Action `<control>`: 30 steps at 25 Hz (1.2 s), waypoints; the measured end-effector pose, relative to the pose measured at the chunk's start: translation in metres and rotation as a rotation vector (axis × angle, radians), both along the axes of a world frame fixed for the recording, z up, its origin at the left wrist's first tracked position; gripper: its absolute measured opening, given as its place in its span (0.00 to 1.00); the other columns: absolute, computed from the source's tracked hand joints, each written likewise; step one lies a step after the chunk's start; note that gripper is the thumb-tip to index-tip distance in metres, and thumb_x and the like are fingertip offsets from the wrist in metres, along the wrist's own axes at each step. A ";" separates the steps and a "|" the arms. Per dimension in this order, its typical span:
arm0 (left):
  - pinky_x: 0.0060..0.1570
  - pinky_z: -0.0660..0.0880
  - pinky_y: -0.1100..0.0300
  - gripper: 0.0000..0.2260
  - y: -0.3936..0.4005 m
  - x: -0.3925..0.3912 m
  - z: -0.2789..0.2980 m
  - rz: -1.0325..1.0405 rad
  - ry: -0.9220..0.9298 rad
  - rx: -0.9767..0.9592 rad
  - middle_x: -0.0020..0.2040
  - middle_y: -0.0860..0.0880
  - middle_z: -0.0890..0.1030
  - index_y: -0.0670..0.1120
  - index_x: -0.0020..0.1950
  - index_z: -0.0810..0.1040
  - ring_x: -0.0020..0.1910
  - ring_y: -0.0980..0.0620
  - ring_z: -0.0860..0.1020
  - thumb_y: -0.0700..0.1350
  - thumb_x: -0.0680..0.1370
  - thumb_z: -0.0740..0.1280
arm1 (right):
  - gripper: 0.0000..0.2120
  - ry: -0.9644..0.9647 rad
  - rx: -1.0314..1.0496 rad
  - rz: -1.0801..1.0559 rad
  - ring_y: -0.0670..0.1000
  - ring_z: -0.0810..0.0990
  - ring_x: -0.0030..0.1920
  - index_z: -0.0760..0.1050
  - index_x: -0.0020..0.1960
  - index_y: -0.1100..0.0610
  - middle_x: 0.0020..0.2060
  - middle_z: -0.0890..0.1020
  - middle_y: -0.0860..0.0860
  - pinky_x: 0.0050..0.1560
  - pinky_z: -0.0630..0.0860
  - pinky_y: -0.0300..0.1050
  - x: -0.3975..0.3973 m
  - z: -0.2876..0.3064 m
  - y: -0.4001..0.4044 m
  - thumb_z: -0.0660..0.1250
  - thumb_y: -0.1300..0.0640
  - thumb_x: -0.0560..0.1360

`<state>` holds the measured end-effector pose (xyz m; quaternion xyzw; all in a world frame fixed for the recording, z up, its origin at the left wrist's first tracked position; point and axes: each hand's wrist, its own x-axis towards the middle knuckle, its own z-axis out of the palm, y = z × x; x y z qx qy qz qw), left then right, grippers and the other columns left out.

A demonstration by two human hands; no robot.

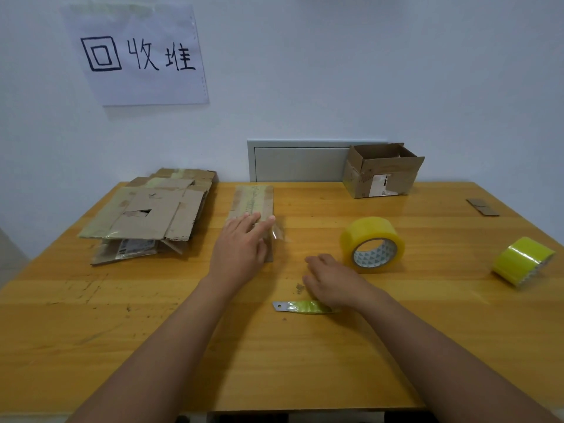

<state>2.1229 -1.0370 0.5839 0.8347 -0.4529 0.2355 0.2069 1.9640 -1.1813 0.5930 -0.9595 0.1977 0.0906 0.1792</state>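
Midway across the wooden table (183, 346), my left hand (241, 248) lies flat, fingers straight, pressing on the near end of a taped, flattened carton (251, 199), which stretches away from me toward the wall. A curl of clear tape (277, 232) lifts at its right edge, just beside my fingertips. My right hand (331, 280) rests palm down on the wood, fingers loosely bent and gripping nothing, between a yellow tape roll (372, 244) and a tape-wrapped blade (300, 307) whose end slips under my wrist. To the left sits a stack of flattened cardboard (149, 215); an open box (381, 172) stands at the far edge, and a second roll (523, 261) lies well to the right.
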 end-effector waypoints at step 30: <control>0.68 0.69 0.48 0.30 0.016 0.001 0.001 0.016 0.388 -0.083 0.78 0.47 0.60 0.53 0.77 0.62 0.75 0.45 0.60 0.46 0.76 0.66 | 0.20 -0.767 0.433 -0.213 0.49 0.77 0.57 0.76 0.65 0.58 0.58 0.80 0.52 0.60 0.74 0.42 0.078 -0.003 0.029 0.61 0.68 0.75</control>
